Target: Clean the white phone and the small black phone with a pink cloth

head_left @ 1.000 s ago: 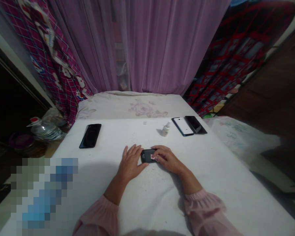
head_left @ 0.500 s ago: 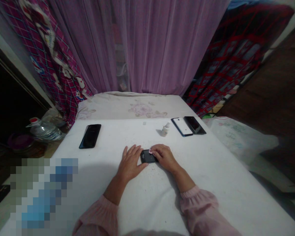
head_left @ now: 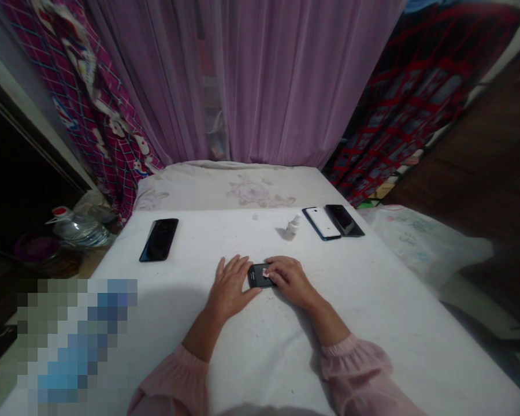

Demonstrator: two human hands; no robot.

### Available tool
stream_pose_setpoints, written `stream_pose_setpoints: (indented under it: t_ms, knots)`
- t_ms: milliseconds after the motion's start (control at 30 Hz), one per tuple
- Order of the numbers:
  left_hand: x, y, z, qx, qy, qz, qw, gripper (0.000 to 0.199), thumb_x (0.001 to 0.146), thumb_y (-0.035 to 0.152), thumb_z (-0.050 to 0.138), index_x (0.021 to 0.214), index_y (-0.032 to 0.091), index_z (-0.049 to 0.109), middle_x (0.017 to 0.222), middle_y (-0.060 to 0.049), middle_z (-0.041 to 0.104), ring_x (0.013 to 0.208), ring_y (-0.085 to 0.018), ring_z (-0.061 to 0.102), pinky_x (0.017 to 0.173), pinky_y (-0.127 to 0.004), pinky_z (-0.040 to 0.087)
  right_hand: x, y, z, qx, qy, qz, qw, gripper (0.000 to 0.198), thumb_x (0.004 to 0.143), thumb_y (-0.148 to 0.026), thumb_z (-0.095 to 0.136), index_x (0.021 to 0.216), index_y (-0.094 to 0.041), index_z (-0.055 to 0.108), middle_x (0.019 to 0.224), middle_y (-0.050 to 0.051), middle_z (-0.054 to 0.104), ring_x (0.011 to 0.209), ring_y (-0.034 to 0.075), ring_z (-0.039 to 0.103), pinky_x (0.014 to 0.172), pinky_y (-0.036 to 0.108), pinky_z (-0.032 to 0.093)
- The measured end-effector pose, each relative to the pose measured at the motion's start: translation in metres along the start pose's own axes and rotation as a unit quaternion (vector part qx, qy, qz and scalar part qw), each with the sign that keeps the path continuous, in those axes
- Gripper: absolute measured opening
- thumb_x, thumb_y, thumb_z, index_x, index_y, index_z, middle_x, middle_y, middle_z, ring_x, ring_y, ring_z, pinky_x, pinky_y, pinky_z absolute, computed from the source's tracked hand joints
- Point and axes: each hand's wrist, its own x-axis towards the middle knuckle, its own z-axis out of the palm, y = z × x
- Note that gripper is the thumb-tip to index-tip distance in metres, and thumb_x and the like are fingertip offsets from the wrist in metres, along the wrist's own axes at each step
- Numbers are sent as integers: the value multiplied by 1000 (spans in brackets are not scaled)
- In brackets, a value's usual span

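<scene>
While flat, small phone (head_left: 257,277) between spread left hand (head_left: 229,287) and right hand (head_left: 293,281); pink scrap (head_left: 265,273) in the latter's pinch

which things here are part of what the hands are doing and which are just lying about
In hand:
- small black phone, against the left hand
- pink-and-white scrap, pinched in the right hand

Lying about, apparently:
- larger black phone at left
- white phone
- dark phone at far right
- small white bottle: untouched, may belong
</scene>
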Motion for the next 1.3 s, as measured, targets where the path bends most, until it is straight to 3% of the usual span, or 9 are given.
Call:
stream_pose_setpoints:
  t_ms: [233, 567, 733, 967, 1300]
  knots:
    - [-1, -3, 4, -1, 12, 8, 1000, 52, 88, 46, 63, 133, 23, 51, 145, -10, 52, 140, -30, 39, 118, -58, 17, -3, -7, -2, -14, -22, 27, 999, 17, 89, -23, 54, 86, -25, 70, 116, 6, 70, 114, 23, 60, 100, 45, 32]
    - [0, 0, 1, 9, -2, 2, 1000, 57, 85, 46, 67, 134, 20, 51, 146, -10, 51, 140, -30, 38, 118, -58, 17, 11, -6, 3, -19, -25, 37, 999, 15, 90, -21, 55, 87, -25, 69, 99, 1, 74, 98, 19, 65, 95, 38, 38]
    - [0, 0, 1, 2, -2, 1, 1000, 55, 85, 46, 67, 133, 22, 52, 145, -10, 52, 140, -30, 39, 118, -58, 17, 16, -10, 5, -55, -18, 73, 996, 16, 90, -20, 55, 88, -25, 69, 95, 2, 74, 95, 20, 64, 94, 38, 36]
    - [0, -1, 1, -6, 0, -3, 1000, 54, 86, 48, 65, 132, 24, 52, 145, -10, 52, 140, -29, 38, 119, -56, 16, 10, -24, 10, -75, -17, 57, 995, 16, 88, -15, 54, 90, -24, 68, 105, 4, 72, 106, 22, 61, 98, 43, 29]
    - [-1, -3, 4, -4, 9, 2, 1000, 56, 85, 48, 65, 133, 23, 51, 144, -11, 53, 140, -30, 39, 119, -57, 17, 5, -27, 4, -46, -74, 54, 995, 17, 86, -16, 55, 88, -26, 69, 123, 6, 67, 117, 23, 57, 106, 51, 23]
